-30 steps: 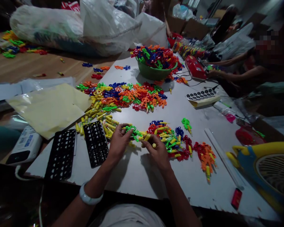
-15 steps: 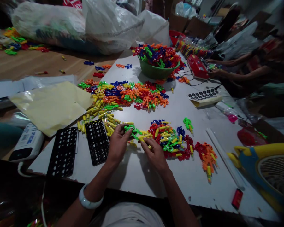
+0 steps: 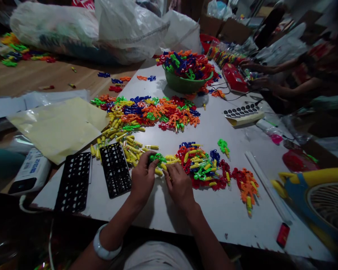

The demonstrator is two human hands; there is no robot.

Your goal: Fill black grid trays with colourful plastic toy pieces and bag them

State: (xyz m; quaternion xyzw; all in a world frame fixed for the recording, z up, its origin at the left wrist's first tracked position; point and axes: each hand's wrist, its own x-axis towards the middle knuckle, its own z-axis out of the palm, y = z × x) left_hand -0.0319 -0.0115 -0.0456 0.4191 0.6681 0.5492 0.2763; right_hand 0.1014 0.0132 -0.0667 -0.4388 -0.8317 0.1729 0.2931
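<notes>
left hand (image 3: 143, 178): closed round a green figure (image 3: 157, 158), over the bench (image 3: 214, 221)'s near half
right hand (image 3: 180, 184): pinching a yellow tube (image 3: 163, 166) beside it
paired: mixed heap (image 3: 200, 165), right
unpaired: loose figures (image 3: 169, 114), tubes (image 3: 132, 150), towards left edge

Green piece (image 3: 157, 157) partly hidden by left hand (image 3: 143, 176), sack lettering (image 3: 63, 42) (dark blue) unreadable.

2 blk trays (image 3: 115, 170), 1 grn bowl (image 3: 183, 84), 1 fan (image 3: 301, 191), 1 wht bangle (image 3: 100, 247); ylw tubes (image 3: 151, 147) approx. dozens (overlapping, can't count).
</notes>
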